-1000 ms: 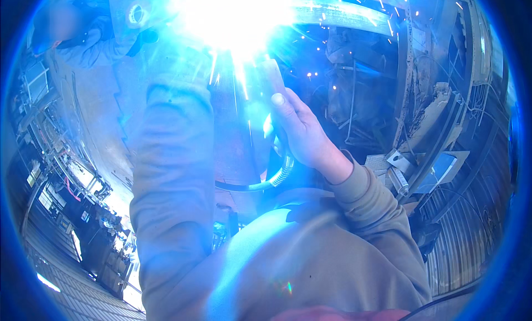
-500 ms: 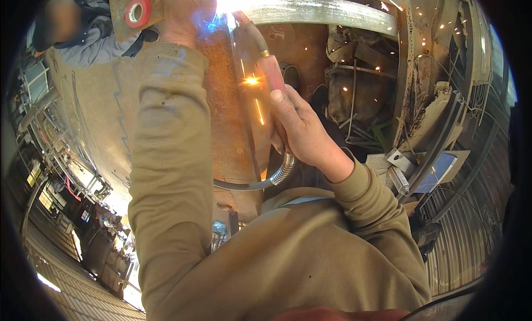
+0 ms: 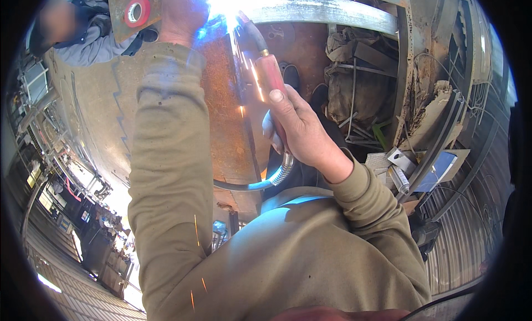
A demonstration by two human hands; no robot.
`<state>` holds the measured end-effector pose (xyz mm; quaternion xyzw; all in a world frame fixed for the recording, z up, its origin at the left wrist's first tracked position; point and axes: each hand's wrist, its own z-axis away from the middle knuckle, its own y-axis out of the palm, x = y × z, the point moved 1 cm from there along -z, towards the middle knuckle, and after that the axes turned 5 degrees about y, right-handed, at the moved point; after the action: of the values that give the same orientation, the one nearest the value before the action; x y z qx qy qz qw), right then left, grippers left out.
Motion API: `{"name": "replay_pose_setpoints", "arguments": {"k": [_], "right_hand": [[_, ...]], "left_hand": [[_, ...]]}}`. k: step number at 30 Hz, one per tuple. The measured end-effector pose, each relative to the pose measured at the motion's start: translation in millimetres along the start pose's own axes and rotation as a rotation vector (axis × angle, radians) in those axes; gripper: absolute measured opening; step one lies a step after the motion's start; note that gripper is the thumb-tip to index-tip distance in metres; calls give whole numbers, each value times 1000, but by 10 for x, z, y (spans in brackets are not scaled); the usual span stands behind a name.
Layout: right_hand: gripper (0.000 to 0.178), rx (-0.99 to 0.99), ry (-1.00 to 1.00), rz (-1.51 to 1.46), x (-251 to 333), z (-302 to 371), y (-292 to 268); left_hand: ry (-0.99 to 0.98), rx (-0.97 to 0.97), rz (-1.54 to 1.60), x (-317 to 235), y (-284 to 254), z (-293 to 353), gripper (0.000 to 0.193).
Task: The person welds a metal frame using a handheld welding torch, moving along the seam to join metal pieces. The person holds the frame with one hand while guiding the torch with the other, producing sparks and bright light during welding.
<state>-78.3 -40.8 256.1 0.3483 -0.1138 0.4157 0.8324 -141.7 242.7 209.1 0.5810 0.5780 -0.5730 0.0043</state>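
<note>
My right hand (image 3: pixel 296 121) is wrapped round the red handle of a welding torch (image 3: pixel 270 72), thumb along its top. The torch's bent neck points up and left into a glaring blue-white arc at the end of a shiny metal bar (image 3: pixel 327 12). Sparks fall from the arc along the edge of a rusty steel plate (image 3: pixel 224 110). My left arm reaches forward over the plate, and my left hand (image 3: pixel 183 13) is beside the arc at the top edge. Its fingers are lost in the glare and the frame's edge. The torch cable (image 3: pixel 244 185) curves off below my right hand.
A roll of red tape (image 3: pixel 137 12) lies on a metal piece at the upper left, near a person in grey (image 3: pixel 91 38). Scrap metal and a crumpled sack (image 3: pixel 360 94) lie under the bar. A box with a blue panel (image 3: pixel 438 171) is at right.
The arc has grown brighter and throws blue light on my sweatshirt. The sparks fall in different places. My hands and the torch have hardly moved.
</note>
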Motion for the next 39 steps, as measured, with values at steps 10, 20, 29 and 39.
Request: {"name": "replay_pose_setpoints", "arguments": {"k": [10,20,29,39], "right_hand": [[68,0,15,40,-12,-8,15],[62,6,8,6,18,4,29],[59,-8,-1,-10,21,29,41],[66,-7,13,36,33,0,52]], "left_hand": [[15,26,-90,99,-3,36,38],[-47,22,-9,159,31,-2,40],[15,-7,-35,25,9,-27,37],[11,30,-22,59,-1,1,32]]}}
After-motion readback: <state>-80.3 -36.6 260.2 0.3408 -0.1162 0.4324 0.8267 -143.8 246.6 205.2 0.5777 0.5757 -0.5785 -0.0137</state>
